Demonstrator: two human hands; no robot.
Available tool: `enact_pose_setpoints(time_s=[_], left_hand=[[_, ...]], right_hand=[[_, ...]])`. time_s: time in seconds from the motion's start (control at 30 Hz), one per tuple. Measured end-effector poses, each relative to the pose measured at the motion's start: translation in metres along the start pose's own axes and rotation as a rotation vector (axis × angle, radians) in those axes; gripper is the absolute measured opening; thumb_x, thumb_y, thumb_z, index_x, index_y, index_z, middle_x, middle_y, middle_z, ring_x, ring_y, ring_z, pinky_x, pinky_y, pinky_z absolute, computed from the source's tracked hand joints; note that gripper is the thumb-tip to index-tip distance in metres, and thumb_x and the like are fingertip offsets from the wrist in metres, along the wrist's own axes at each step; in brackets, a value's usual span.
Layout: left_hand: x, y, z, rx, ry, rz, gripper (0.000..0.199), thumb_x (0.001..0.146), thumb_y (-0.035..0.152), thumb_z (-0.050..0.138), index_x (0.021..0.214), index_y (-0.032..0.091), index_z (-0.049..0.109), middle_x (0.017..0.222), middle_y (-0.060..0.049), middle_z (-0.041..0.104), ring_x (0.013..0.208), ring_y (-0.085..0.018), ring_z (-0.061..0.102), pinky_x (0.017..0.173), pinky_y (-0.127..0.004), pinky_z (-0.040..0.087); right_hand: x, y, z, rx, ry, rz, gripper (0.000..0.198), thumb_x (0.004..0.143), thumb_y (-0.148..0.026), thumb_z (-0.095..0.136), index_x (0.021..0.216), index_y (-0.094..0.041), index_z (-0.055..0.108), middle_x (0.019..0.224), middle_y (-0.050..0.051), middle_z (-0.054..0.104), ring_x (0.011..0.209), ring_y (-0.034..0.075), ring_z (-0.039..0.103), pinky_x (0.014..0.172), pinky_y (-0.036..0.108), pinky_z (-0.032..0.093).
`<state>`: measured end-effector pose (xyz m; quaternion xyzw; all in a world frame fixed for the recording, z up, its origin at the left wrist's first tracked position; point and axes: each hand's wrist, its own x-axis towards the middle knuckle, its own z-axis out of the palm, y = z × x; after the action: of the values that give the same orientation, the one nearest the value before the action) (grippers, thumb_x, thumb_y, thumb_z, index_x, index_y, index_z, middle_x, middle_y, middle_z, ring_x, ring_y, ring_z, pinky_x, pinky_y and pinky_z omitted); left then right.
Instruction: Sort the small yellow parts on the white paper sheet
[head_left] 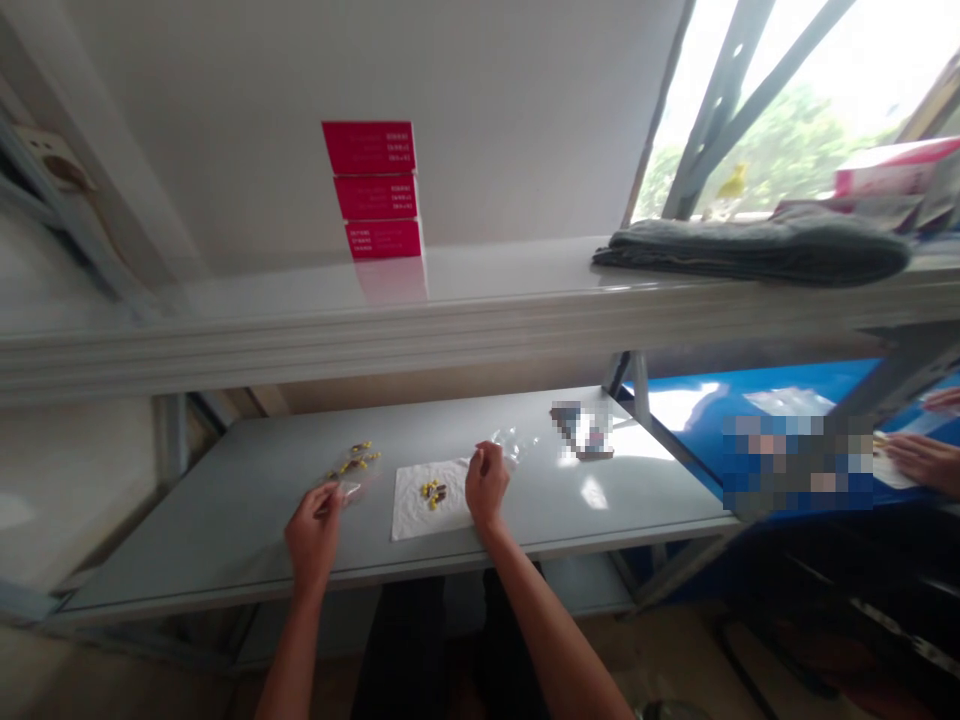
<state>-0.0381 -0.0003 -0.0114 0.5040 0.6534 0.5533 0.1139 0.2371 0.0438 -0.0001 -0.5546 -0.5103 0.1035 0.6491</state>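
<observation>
My left hand point(313, 520) is closed with its fingertips pinching a clear plastic bag point(351, 489) above the grey table. Just beyond it lies a loose cluster of small yellow and dark pieces point(356, 460), too small to name. Between my hands, a white cloth or paper sheet point(409, 515) lies flat and carries a little heap of similar yellow and dark pieces point(433, 493). At the sheet's right edge is my right hand point(487, 485), its fingers curled together; what they hold, if anything, is hidden. Crumpled clear plastic point(514, 445) lies right behind that hand.
A shelf point(495, 280) crosses above the table point(225, 520), bearing three stacked red boxes point(382, 190) and a folded grey cloth point(750, 248). A pixelated item point(581, 430) lies at the table's far right. Beyond it, another person's hand point(919, 462) is over a blue table point(675, 400).
</observation>
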Motion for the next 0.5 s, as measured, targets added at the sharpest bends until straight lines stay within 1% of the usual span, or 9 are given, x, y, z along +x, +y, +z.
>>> enact_pose_setpoints(time_s=[0.07, 0.1, 0.13, 0.2, 0.27, 0.33, 0.4, 0.5], left_hand=[[-0.005, 0.002, 0.005, -0.222, 0.057, -0.128, 0.042, 0.082, 0.051, 0.064, 0.106, 0.016, 0.065, 0.094, -0.011, 0.076, 0.085, -0.026, 0.074, 0.068, -0.032, 0.057], [-0.007, 0.003, 0.008, -0.297, 0.088, -0.176, 0.043, 0.081, 0.051, 0.066, 0.106, 0.016, 0.065, 0.093, -0.011, 0.076, 0.084, -0.026, 0.074, 0.065, -0.031, 0.058], [-0.01, 0.005, 0.009, -0.343, 0.11, -0.201, 0.043, 0.08, 0.05, 0.068, 0.105, 0.015, 0.065, 0.092, -0.011, 0.077, 0.084, -0.026, 0.075, 0.065, -0.031, 0.058], [-0.014, 0.011, 0.009, -0.369, 0.096, -0.193, 0.041, 0.079, 0.049, 0.07, 0.102, 0.016, 0.066, 0.092, -0.011, 0.077, 0.085, -0.026, 0.075, 0.067, -0.032, 0.059], [-0.017, 0.017, 0.005, -0.354, 0.024, -0.158, 0.04, 0.08, 0.051, 0.069, 0.099, 0.016, 0.067, 0.093, -0.011, 0.078, 0.087, -0.027, 0.074, 0.074, -0.035, 0.06], [-0.018, 0.021, 0.0, -0.326, -0.07, -0.129, 0.039, 0.084, 0.053, 0.064, 0.097, 0.016, 0.07, 0.094, -0.011, 0.078, 0.091, -0.027, 0.073, 0.081, -0.038, 0.059], [-0.019, 0.024, -0.003, -0.302, -0.166, -0.099, 0.042, 0.088, 0.055, 0.058, 0.097, 0.017, 0.072, 0.097, -0.01, 0.078, 0.095, -0.027, 0.072, 0.087, -0.039, 0.058], [-0.019, 0.022, -0.003, -0.28, -0.281, -0.059, 0.044, 0.089, 0.056, 0.057, 0.101, 0.017, 0.073, 0.102, -0.01, 0.077, 0.099, -0.027, 0.071, 0.09, -0.038, 0.057]], right_hand=[[-0.014, -0.016, 0.009, 0.017, -0.162, -0.105, 0.023, 0.095, -0.028, 0.041, 0.1, -0.018, 0.061, 0.074, 0.005, 0.064, 0.063, 0.017, 0.056, 0.067, 0.028, 0.041], [-0.024, -0.027, 0.016, 0.032, -0.25, -0.127, 0.022, 0.095, -0.027, 0.043, 0.103, -0.018, 0.062, 0.076, 0.005, 0.065, 0.064, 0.017, 0.057, 0.066, 0.027, 0.042], [-0.035, -0.038, 0.024, 0.044, -0.344, -0.133, 0.021, 0.095, -0.026, 0.045, 0.104, -0.019, 0.063, 0.073, 0.003, 0.065, 0.061, 0.016, 0.057, 0.064, 0.027, 0.041], [-0.058, -0.058, 0.043, 0.075, -0.552, -0.118, 0.017, 0.094, -0.028, 0.051, 0.098, -0.021, 0.066, 0.069, 0.001, 0.067, 0.056, 0.014, 0.058, 0.062, 0.025, 0.041], [-0.079, -0.072, 0.06, 0.121, -0.687, -0.092, 0.016, 0.092, -0.035, 0.059, 0.095, -0.021, 0.069, 0.069, 0.001, 0.07, 0.058, 0.015, 0.062, 0.061, 0.024, 0.043], [-0.093, -0.078, 0.072, 0.164, -0.724, -0.067, 0.019, 0.091, -0.038, 0.062, 0.091, -0.021, 0.071, 0.075, 0.003, 0.073, 0.062, 0.016, 0.065, 0.063, 0.024, 0.045], [-0.1, -0.078, 0.076, 0.198, -0.701, -0.034, 0.022, 0.093, -0.038, 0.06, 0.09, -0.021, 0.073, 0.08, 0.004, 0.075, 0.065, 0.016, 0.067, 0.065, 0.024, 0.047], [-0.1, -0.073, 0.074, 0.233, -0.645, 0.058, 0.026, 0.095, -0.036, 0.056, 0.09, -0.019, 0.075, 0.078, 0.005, 0.075, 0.062, 0.016, 0.067, 0.061, 0.024, 0.047]])
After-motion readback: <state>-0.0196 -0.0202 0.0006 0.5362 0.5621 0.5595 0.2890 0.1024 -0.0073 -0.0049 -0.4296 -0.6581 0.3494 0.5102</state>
